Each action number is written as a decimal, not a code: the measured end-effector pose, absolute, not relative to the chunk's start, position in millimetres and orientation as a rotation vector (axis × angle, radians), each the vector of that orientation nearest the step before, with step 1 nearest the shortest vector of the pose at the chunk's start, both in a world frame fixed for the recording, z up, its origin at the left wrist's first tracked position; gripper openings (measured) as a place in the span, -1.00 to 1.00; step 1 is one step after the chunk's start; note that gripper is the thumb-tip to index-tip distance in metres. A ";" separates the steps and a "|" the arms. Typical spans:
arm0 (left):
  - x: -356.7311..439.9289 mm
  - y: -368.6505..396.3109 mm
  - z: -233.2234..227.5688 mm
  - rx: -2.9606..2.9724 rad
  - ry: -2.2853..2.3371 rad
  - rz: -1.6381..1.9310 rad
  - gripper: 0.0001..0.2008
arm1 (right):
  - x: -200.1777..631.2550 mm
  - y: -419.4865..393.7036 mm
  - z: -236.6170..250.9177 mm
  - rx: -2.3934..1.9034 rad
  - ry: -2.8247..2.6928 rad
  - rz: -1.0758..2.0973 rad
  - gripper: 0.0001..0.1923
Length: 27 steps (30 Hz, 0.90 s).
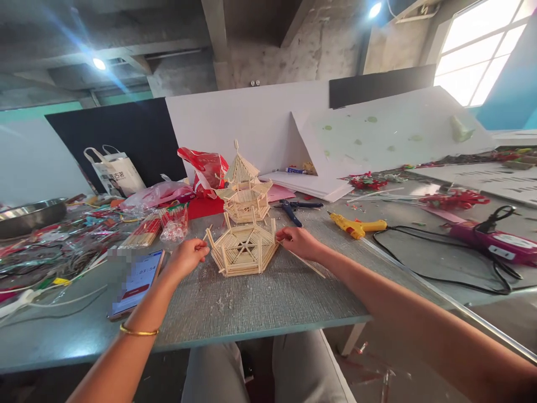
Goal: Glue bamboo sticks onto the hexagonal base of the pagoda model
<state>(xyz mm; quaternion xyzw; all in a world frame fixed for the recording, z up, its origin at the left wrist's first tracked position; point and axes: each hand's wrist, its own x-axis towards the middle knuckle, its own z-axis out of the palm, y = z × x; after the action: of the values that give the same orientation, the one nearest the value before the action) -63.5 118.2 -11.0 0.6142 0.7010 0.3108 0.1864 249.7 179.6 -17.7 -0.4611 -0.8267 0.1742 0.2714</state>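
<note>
An eight-sided or similar base built of thin wooden sticks (243, 252), with short upright posts at its corners, stands on the table in front of me. At its left side is my left hand (189, 257), fingers curled together; whether anything is between them is hidden. My right hand (298, 242) is at its right side, thumb and fingers pinched close to a corner post (273, 228). What that pinch holds is too small to make out. Behind the base stands a tiered stick pavilion (243, 187) with a pointed roof. Loose sticks (308, 264) lie under my right hand.
Blue-handled pliers (296, 211) and a yellow glue gun (356, 225) with a black cord lie to the right. A phone (138, 282) and bundled sticks (145, 230) are on the left, near a cluttered heap. A clear rod (444, 296) crosses the right side.
</note>
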 end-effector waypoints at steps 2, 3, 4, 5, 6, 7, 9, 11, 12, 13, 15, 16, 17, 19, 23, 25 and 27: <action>-62.0 120.0 -9.7 1.728 1.960 0.858 -0.63 | 249.5 178.4 -18.2 -1.235 -2.250 0.441 -0.72; -61.0 120.7 -9.3 1.729 1.951 0.850 -0.64 | 249.4 177.6 -18.4 -1.233 -2.263 0.423 -0.71; -60.1 121.5 -9.1 1.731 1.941 0.841 -0.64 | 249.3 176.6 -18.4 -1.225 -2.277 0.408 -0.71; -59.4 122.5 -9.2 1.733 1.931 0.833 -0.65 | 249.0 175.1 -18.1 -1.213 -2.290 0.399 -0.71; -59.1 123.8 -9.5 1.733 1.922 0.828 -0.67 | 248.6 173.2 -17.5 -1.197 -2.300 0.399 -0.71; -59.3 125.3 -10.1 1.730 1.916 0.826 -0.68 | 248.0 170.9 -16.6 -1.184 -2.306 0.413 -0.71; -61.0 128.5 -11.9 1.715 1.910 0.830 -0.71 | 246.4 165.5 -14.1 -1.170 -2.318 0.457 -0.71; -64.1 131.4 -14.2 1.690 1.907 0.846 -0.71 | 244.8 160.0 -11.5 -1.172 -2.325 0.494 -0.70; -65.8 132.3 -15.4 1.677 1.905 0.855 -0.70 | 244.3 157.8 -10.5 -1.166 -2.330 0.508 -0.69; -67.4 133.0 -16.5 1.665 1.903 0.864 -0.69 | 243.9 156.0 -9.8 -1.152 -2.337 0.516 -0.69; -69.7 133.1 -18.6 1.644 1.900 0.884 -0.67 | 243.8 154.0 -9.3 -1.112 -2.347 0.527 -0.69; -70.3 132.6 -19.6 1.634 1.901 0.895 -0.66 | 244.0 153.7 -9.3 -1.098 -2.347 0.534 -0.69; -70.5 132.0 -20.4 1.624 1.903 0.907 -0.66 | 244.3 153.6 -9.3 -1.096 -2.342 0.539 -0.69; -70.0 130.2 -22.0 1.608 1.904 0.932 -0.64 | 245.3 154.1 -9.3 -1.111 -2.321 0.537 -0.69; -69.8 126.7 -24.1 1.598 1.898 0.956 -0.61 | 247.6 156.7 -9.9 -1.142 -2.272 0.463 -0.73; -71.0 125.5 -24.5 1.607 1.912 0.964 -0.61 | 248.1 158.7 -11.3 -1.146 -2.268 0.403 -0.74; -72.3 124.6 -24.3 1.610 1.947 0.982 -0.59 | 248.1 160.5 -13.0 -1.154 -2.291 0.341 -0.75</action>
<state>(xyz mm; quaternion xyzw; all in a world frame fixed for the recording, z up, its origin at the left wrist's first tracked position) -72.3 124.6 -24.3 0.5801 0.7018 0.3540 0.2137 248.1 160.5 -13.0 -0.4288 -0.8517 0.1269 0.2733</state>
